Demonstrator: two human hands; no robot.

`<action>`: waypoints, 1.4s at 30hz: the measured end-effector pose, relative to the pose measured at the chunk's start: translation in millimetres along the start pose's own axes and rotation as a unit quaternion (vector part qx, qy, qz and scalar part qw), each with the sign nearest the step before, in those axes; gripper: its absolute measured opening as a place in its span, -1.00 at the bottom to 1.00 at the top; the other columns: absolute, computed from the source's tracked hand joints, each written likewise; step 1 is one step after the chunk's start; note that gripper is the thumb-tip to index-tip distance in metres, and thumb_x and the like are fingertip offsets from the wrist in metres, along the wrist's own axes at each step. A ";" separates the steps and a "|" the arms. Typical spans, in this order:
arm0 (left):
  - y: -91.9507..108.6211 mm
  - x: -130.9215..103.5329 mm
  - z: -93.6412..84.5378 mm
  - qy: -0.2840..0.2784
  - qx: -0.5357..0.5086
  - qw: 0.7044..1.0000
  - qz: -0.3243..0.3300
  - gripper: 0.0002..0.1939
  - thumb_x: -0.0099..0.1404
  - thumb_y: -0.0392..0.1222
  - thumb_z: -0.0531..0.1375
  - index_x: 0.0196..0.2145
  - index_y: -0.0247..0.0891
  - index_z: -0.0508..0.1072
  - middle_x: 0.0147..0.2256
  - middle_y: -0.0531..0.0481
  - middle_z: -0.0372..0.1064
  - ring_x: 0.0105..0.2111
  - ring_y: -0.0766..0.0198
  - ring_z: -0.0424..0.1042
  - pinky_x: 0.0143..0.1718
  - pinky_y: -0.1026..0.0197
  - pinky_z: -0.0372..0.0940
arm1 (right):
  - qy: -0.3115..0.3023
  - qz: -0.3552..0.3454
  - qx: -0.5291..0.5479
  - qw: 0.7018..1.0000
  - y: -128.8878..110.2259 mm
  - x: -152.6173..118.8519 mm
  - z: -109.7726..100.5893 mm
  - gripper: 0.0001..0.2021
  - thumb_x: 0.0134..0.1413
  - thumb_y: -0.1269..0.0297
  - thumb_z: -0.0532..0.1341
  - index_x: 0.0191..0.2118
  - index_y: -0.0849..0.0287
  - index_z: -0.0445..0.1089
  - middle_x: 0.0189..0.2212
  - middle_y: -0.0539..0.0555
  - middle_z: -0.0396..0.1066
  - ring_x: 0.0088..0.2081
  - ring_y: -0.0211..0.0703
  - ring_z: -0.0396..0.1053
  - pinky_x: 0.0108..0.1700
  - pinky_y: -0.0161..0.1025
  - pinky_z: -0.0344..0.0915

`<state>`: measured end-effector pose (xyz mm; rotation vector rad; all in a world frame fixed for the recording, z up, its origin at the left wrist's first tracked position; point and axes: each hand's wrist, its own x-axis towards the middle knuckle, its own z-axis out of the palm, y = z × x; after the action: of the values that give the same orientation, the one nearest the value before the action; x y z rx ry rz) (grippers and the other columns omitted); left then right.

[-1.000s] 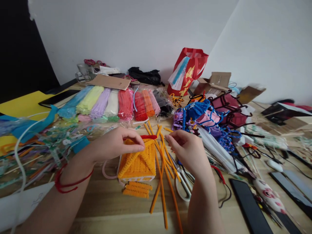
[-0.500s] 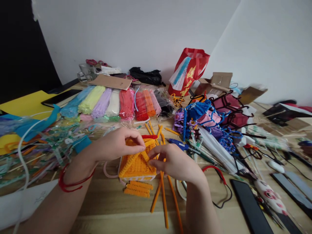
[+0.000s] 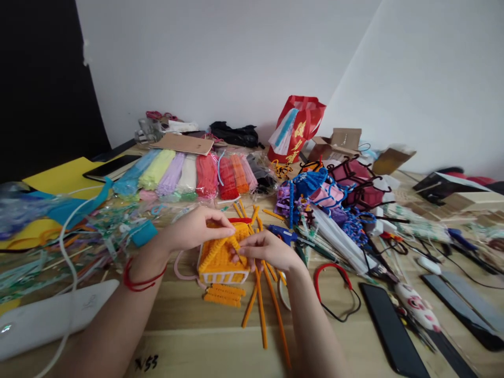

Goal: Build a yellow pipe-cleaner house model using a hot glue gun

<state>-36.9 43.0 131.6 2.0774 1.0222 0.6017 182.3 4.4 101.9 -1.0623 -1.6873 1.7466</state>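
A small house-shaped piece with an orange fuzzy roof and a white-barred base [image 3: 224, 277] stands on the wooden table. Along its roof front runs a bent orange pipe cleaner [image 3: 212, 253], peaked at the top. My left hand [image 3: 197, 228], with a red cord bracelet at the wrist, pinches this pipe cleaner near the peak. My right hand [image 3: 268, 249] has its fingers closed on the pipe cleaner's right side, low on the roof. Short orange pipe cleaners [image 3: 224, 295] lie in front of the house. Longer orange stems [image 3: 260, 315] cross under and beside my right hand.
Bagged bundles of coloured pipe cleaners [image 3: 185, 176] lie behind. A blue glue gun [image 3: 281, 233] rests right of the house, near a heap of small lanterns [image 3: 315, 189]. A black phone [image 3: 388, 325] lies front right, a white power bank [image 3: 59, 315] front left.
The view has shifted, so the scene sits slightly differently in frame. My right hand has moved down along the roof's right slope; my left hand stays by the peak.
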 end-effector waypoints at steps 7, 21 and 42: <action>-6.7 -13.3 30.3 0.145 -0.062 0.987 0.014 -0.80 0.18 -0.04 0.21 -0.38 -0.23 0.53 -0.30 -0.03 0.53 -0.25 0.17 0.49 -0.15 0.17 0.34 | 0.212 -0.097 0.054 0.971 31.7 -1.9 32.7 -0.75 -0.02 0.11 0.29 -0.42 0.21 0.58 -0.52 0.03 0.51 -0.50 -0.27 0.30 -0.40 -0.32 0.20; -13.2 -19.1 79.7 0.344 -0.122 0.930 0.044 -0.84 0.26 -0.10 0.19 -0.34 -0.24 0.48 -0.24 -0.07 0.50 -0.10 0.16 0.44 0.00 0.12 0.29 | 0.322 -0.185 -0.001 0.929 37.8 4.8 47.7 -0.78 0.00 0.20 0.26 -0.24 0.13 0.58 -0.35 0.08 0.52 -0.27 -0.10 0.34 -0.12 -0.16 0.21; -16.3 -23.1 77.3 0.334 -0.092 0.937 0.036 -0.80 0.28 -0.07 0.17 -0.28 -0.22 0.51 -0.21 -0.05 0.50 -0.12 0.18 0.44 0.02 0.12 0.30 | 0.314 -0.175 -0.023 0.933 36.6 12.7 47.0 -0.84 -0.03 0.24 0.19 -0.49 0.15 0.47 -0.51 0.00 0.33 -0.35 -0.16 0.25 -0.21 -0.23 0.17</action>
<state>-6.1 -0.3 68.8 1.7738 1.1941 1.4477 143.7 -18.2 60.5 -1.1029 -1.3938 0.9988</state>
